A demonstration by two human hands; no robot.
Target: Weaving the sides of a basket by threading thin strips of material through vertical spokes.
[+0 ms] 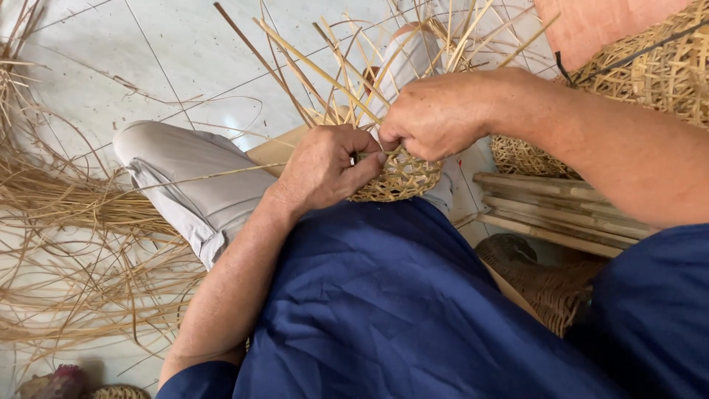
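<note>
Half-woven basket (399,177) on the lap, centre, loose strips (347,66) fanning far. Left hand (325,166) grips its near-left rim, thumb pressed on; right hand (436,114) pinches a strip at the far rim, fingers closed, both equally near

- You've got one view only: head cam, worn on your head, no 2nd view to overlap with.
- It looks steeply down over your chest and lap, facing fwd toward the tiled floor (185,52).
- It's close in: your forearms and blue shirt (384,295) fill the lower half.
- Frame centre sits approx. on the half-woven basket (402,177); loose cane strips (66,222) lie at left edge, stacked baskets (665,74) top right.
</note>
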